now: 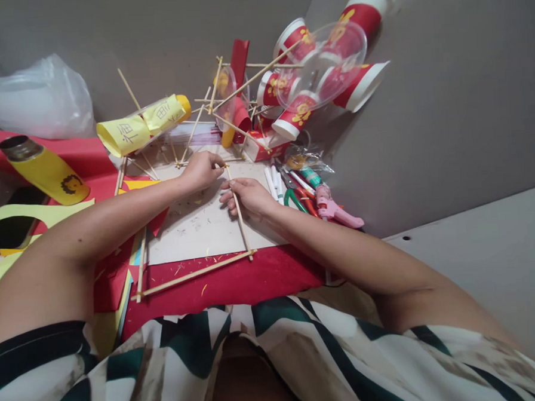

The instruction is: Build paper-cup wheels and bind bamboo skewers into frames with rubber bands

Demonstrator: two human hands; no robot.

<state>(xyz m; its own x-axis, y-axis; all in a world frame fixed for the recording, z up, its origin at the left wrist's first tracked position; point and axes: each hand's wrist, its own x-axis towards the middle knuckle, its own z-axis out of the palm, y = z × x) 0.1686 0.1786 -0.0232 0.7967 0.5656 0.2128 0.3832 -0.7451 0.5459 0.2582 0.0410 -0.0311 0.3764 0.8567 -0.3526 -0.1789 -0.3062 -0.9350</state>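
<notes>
A frame of thin wooden sticks (195, 274) lies over the table, its sticks tied together at the corners. At its far corner, the fingertips of my left hand (204, 169) pinch the joint where two sticks meet. Just nearer to me, my right hand (252, 198) is closed on the right-side wooden stick (242, 226), thumb and forefinger around it. That stick runs down to a crossed corner joint (251, 253) at the near right. Whatever binds the far joint is mostly hidden by my left fingers.
Behind my hands stands a stick structure with red-and-white paper cups (299, 115) and a clear plastic disc (327, 60). A yellow paper roll (125, 136) and a yellow bottle (46, 173) are at left. Markers (273, 182), green-handled scissors (294, 199) and a pink glue gun (335, 209) lie right.
</notes>
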